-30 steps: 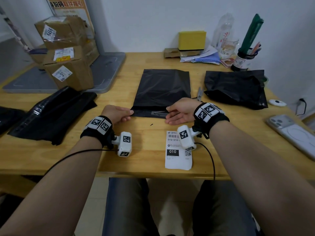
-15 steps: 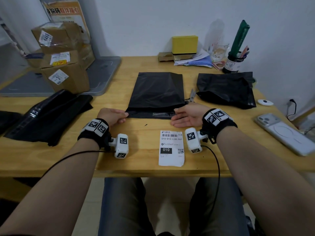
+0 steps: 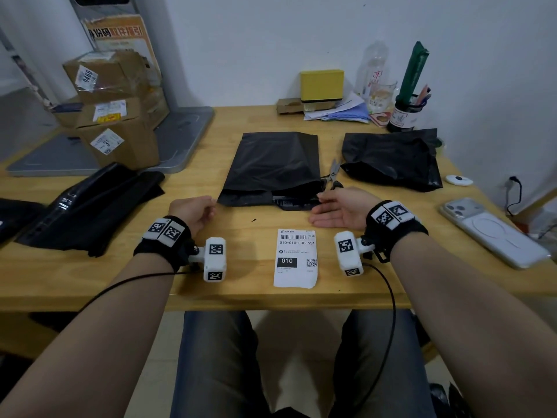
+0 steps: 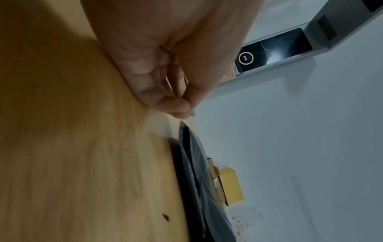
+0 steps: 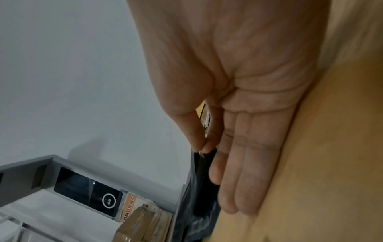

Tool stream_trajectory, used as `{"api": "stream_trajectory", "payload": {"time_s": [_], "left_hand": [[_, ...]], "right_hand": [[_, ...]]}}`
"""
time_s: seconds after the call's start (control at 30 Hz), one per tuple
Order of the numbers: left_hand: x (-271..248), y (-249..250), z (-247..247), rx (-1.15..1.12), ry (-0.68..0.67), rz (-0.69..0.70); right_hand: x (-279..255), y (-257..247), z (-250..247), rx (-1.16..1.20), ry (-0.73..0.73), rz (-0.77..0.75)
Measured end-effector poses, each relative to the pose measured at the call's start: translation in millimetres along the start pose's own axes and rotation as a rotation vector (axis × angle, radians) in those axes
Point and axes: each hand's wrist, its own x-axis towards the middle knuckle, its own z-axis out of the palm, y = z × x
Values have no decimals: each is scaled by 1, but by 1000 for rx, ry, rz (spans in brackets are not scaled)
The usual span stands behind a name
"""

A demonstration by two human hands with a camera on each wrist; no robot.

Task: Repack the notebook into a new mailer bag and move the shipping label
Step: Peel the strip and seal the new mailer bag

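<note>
A black mailer bag (image 3: 271, 167) lies flat in the middle of the table, its flap end toward me. My left hand (image 3: 209, 208) sits curled at the bag's near left corner. In the left wrist view its thumb and forefinger (image 4: 176, 106) pinch a thin pale strip (image 4: 193, 114) that leads toward the bag. My right hand (image 3: 321, 199) pinches the right end of the bag's flap (image 5: 207, 163) between thumb and forefinger, its other fingers straight. The white shipping label (image 3: 295, 257) lies face up between my wrists. No notebook is visible.
Scissors (image 3: 333, 173) lie just right of the bag, with a crumpled black bag (image 3: 391, 158) beyond them. A pile of black mailers (image 3: 87, 206) is at the left, with cardboard boxes (image 3: 117, 116) behind. A phone (image 3: 494, 230) lies at the right edge.
My hands have spread apart along the flap: the right slid to its right end, the left drew back a little to the left. The label, once partly under my right wrist, shows fully.
</note>
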Motion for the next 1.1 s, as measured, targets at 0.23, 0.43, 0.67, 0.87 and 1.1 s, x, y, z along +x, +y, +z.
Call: {"api": "stream_trajectory", "payload": {"time_s": [0.23,0.43,0.67,0.87,1.1], "left_hand": [[-34,22,35,26,-154,113],[-60,28,70,126,-310,133],[-71,22,88,110,-309,130],[-86,20,107,47,-296,184],[-94,18,112,73,-316,168]], "right_hand": [[-10,0,-9,0,34,-146],[-25,-1,-18,10,77,-239],[-40,2,-29,-194,108,-81],[-44,6,-36,63,215,-336],[-57,-8,-30,332,97,-497]]}}
